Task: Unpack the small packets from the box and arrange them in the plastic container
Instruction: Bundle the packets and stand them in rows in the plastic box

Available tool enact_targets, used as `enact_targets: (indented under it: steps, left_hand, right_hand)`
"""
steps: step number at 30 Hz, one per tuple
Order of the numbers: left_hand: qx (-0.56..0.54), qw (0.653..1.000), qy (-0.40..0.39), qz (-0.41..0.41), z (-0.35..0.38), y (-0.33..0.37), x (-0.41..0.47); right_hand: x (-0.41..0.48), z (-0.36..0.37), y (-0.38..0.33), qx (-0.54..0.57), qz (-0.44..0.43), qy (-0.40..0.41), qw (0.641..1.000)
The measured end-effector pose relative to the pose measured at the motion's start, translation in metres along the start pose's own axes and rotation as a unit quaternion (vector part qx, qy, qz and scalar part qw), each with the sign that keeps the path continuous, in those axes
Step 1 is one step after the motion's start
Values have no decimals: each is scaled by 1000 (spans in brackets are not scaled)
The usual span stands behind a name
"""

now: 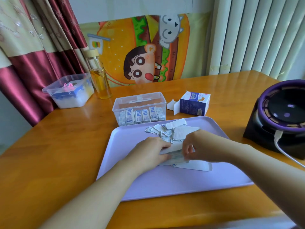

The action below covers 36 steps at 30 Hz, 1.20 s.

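On the tray (165, 179), left hand (148, 151) and right hand (198, 147) pinch a stack of packets (175, 157) with curled fingers (gathering, I'd judge). Next they need standing upright in the container (125, 100) beyond the tray.

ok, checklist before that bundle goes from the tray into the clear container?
1. Grip on packet bundle: left hand and right hand both hold it. ok
2. Bundle squared up: edges splayed on the tray. not ok
3. Container top open: cannot tell
4. Room behind the standing row: ok
5. Loose pile cleared: not ok
6. Box emptied: flap open, inside hidden. cannot tell
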<state>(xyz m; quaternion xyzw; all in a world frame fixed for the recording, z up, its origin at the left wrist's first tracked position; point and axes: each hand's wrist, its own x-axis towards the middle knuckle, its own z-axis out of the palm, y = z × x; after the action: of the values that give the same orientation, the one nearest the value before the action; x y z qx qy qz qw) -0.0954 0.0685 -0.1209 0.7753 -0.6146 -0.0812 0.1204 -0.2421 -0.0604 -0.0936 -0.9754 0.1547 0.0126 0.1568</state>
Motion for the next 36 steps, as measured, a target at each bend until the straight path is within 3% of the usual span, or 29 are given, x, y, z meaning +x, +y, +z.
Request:
enact_targets:
  steps: [4,7,9,11,15,17,22,26,31,36]
  left_hand:
    - [-103,993,16,-52,-5,-4,-3]
    - [-236,967,23,-98,-16,-11,-7]
    - [-355,927,17,-116,-23,-17,-12]
    - [-482,865,-3,-137,-27,-18,-18]
    - [-655,738,-26,-163,-26,-18,-30]
    - [-692,703,-33,-160,-22,-18,-35]
    - [-742,651,-13,-158,-16,-22,-43]
    - [-746,642,34,-175,-12,-26,-48]
    - [-644,722,155,-199,-5,-30,-47]
    - [-569,775,196,-192,-4,-29,-49]
  right_hand:
    - [-1,-8,2,26,10,61,998]
    - [2,-11,3,39,19,136,990]
    - [6,-13,-1,118,34,165,979]
    - [13,-14,-9,233,60,168,956]
    - [30,-6,-29,479,119,53,868]
    - [40,5,-37,526,121,14,842]
    - [56,25,-51,531,112,57,838]
    - [61,28,-52,552,105,41,826]
    - [64,27,-54,553,93,25,827]
    - [66,31,-54,591,82,21,802]
